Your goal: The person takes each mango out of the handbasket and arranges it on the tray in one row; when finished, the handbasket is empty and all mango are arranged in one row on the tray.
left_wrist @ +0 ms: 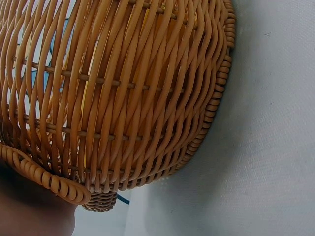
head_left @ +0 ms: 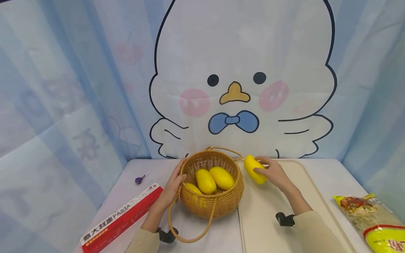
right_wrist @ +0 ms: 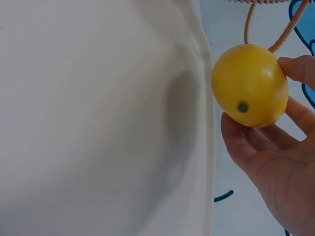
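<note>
Three sides of pale blue-and-white curtain close off the space, a cartoon bird printed across the back. Below spreads a white table, with a cream tray on its right half. At the tray's left edge stands a wicker basket, gripped at its left rim by the left hand. Raised near the tray's far end, just right of the basket, one yellow fruit sits between the thumb and fingers of the right hand
</note>
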`<act>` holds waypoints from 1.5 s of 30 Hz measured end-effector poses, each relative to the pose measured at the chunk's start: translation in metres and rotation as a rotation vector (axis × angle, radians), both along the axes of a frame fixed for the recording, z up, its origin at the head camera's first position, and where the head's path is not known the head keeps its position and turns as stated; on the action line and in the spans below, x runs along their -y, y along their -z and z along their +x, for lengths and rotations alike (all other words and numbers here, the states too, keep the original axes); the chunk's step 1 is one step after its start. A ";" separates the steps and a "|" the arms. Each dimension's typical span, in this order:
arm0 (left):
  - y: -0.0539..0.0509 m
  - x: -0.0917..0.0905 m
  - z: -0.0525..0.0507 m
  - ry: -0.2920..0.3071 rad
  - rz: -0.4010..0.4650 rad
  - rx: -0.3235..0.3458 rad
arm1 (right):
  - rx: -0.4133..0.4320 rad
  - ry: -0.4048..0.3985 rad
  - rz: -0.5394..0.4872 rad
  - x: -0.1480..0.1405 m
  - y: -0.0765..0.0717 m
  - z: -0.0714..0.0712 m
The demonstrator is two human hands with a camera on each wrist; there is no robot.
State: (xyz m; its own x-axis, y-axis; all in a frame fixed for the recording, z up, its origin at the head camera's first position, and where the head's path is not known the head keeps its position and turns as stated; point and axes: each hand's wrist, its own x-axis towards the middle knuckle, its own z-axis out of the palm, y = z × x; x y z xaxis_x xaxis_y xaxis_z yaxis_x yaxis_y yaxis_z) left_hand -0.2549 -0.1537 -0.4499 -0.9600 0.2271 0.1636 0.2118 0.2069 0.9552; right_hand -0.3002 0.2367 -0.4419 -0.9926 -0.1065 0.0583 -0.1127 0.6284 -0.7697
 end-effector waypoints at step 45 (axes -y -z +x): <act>-0.002 -0.001 0.001 -0.018 0.005 0.012 | 0.110 0.147 -0.057 0.011 0.020 -0.001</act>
State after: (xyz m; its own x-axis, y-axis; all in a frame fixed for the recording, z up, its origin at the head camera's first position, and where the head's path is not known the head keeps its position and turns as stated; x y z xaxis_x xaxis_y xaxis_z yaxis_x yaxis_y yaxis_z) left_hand -0.2537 -0.1523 -0.4482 -0.9658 0.2093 0.1528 0.1964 0.2061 0.9586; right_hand -0.3008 0.2254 -0.4618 -0.9979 0.0406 -0.0499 0.0642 0.5866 -0.8073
